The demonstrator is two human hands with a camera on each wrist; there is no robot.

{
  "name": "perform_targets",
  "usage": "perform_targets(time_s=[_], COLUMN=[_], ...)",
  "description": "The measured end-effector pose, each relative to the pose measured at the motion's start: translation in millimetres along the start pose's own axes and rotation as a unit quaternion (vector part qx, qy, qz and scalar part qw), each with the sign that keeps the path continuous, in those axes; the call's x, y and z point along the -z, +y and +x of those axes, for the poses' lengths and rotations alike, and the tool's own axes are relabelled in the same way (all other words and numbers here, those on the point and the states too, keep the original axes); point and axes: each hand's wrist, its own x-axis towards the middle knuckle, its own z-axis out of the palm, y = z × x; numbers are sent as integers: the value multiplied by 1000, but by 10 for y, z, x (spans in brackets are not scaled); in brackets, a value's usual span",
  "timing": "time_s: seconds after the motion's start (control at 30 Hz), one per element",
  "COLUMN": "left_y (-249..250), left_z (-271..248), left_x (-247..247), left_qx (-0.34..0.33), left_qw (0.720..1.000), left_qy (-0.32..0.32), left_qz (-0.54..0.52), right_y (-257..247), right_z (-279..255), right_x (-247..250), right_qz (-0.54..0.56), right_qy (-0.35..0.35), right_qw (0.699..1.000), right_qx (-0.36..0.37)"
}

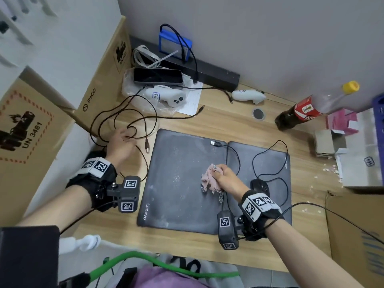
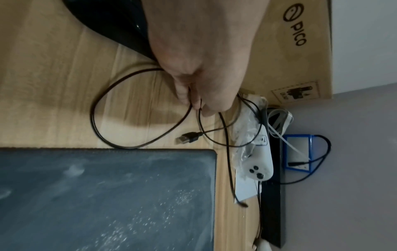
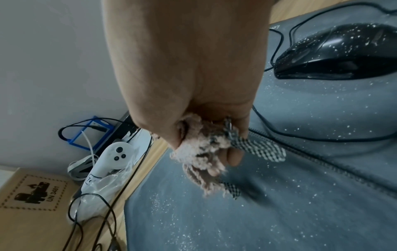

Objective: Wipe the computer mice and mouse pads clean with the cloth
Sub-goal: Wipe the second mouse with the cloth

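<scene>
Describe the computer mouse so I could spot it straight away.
Find the two dark Lenovo mouse pads side by side on the wooden desk. On the right-hand pad, beside the right hand gripping the pink cloth, sits a glossy black wired mouse, speckled with white crumbs.

Bare forearms, no sleeves. Each wrist wears a black strap rig: left wrist band [image 1: 94, 166] and right wrist band [image 1: 257, 205] both carry white panels printed with black square fiducial markers. A black boxy camera module hangs off the inner side of each: left module [image 1: 128, 194] shows two marker tags, right module [image 1: 227, 230] shows two as well. Each module is fixed by a bracket with a visible silver screw head. A thin black cable runs from each wrist rig back along the arm. Left hand [image 1: 119, 145] and right hand [image 1: 228, 176] are bare, no gloves or rings visible. Lap area: purple fabric [image 1: 166, 279] with grey fabric beside it.
</scene>
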Motion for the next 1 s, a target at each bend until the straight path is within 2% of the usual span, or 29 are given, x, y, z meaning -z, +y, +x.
perform_targets(time_s=[0.07, 0.13, 0.17, 0.3, 0.37, 0.47, 0.57, 0.67, 0.73, 0.8, 1.0], left_y=[-6, -51, -72, -142, -171, -191, -246, -255, -227, -138, 286], left_z=[-74, -143, -170, -265, -320, -391, -420, -496, -564, -665, -1180], left_x=[-62, -125, -158, -329, -388, -395, -360, -408, -554, -791, -1668], left_qx=[-17, -44, -56, -63, -62, -67, -40, -29, -36, -53, -82], left_qw=[999, 998, 998, 990, 987, 990, 996, 998, 999, 997, 978], left_qy=[37, 49, 27, -128, -146, -112, -60, -9, -1, -31, -190], left_qz=[28, 27, 22, 15, 29, 45, 45, 48, 38, 39, 40], right_y=[-41, -35, -18, 92, 154, 299, 435, 569, 655, 757, 1123], right_z=[-48, -52, -36, -22, -65, -119, -228, -354, -431, -488, -744], right_x=[15, 16, 8, -40, -45, -37, -14, 71, 153, 242, 674], right_qz=[31, 44, 46, 50, 37, 27, 86, 115, 98, 118, 123], right_qy=[9, 15, 14, -3, -3, -9, -7, -10, -7, 3, 35], right_qw=[999, 999, 999, 999, 999, 999, 996, 990, 989, 987, 984], right_qx=[5, 5, 5, 8, 21, 34, 30, 77, 108, 106, 124])
